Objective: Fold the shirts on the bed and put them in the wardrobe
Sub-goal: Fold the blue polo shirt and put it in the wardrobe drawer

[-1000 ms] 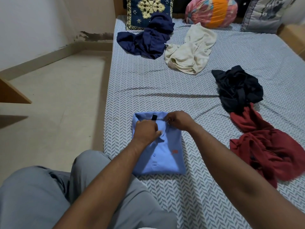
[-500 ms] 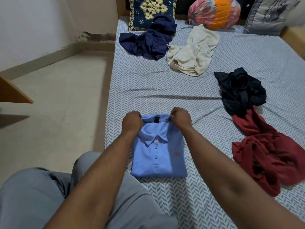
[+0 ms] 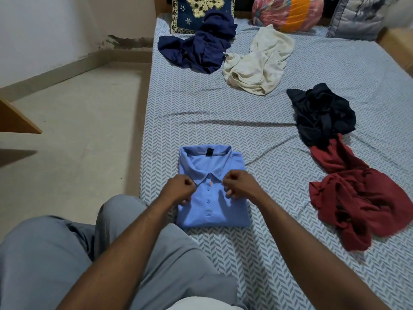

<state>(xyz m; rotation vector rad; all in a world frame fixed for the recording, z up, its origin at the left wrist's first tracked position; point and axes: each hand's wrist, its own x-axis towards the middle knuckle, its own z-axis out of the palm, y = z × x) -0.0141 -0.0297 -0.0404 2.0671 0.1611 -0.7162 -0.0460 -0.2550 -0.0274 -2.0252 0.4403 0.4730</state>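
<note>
shirt (image 3: 223, 211) blue, folded | left hand (image 3: 178, 189) + right hand (image 3: 241, 186) pinch collar

text readable: none | blue polo shirt (image 3: 212, 206): small black neck tag (image 3: 209, 151) inside the collar, print too small to read | orange mark (image 3: 211, 182) beside the top button: no letters discernible
</note>
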